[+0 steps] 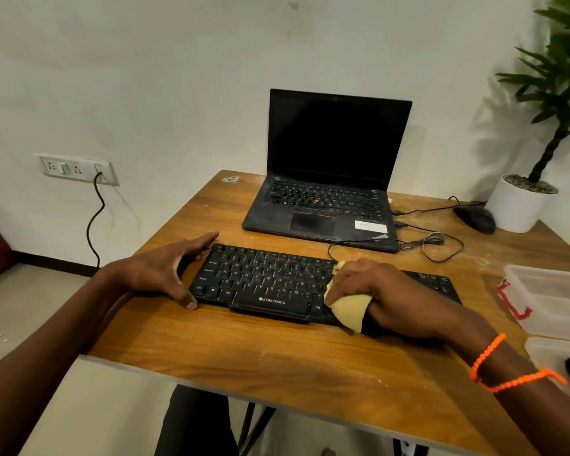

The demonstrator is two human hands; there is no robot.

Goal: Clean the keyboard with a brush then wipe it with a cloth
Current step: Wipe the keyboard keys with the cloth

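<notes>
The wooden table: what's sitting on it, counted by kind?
Black keyboards: 1
Black open laptops: 1
Black computer mice: 1
Yellow cloths: 1
Clear plastic containers: 2
White pots holding a green plant: 1
Total: 7

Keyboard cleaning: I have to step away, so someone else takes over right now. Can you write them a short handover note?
Left hand: open, braced against the left end of the keyboard, steadying it.
Right hand: pressing a yellow cloth on the keys right of centre.
The keyboard lies on the table, in front of the laptop.
No brush can be made out in this view, so brushing looks finished.
Left: wipe the remaining keys, including the right end.
</notes>
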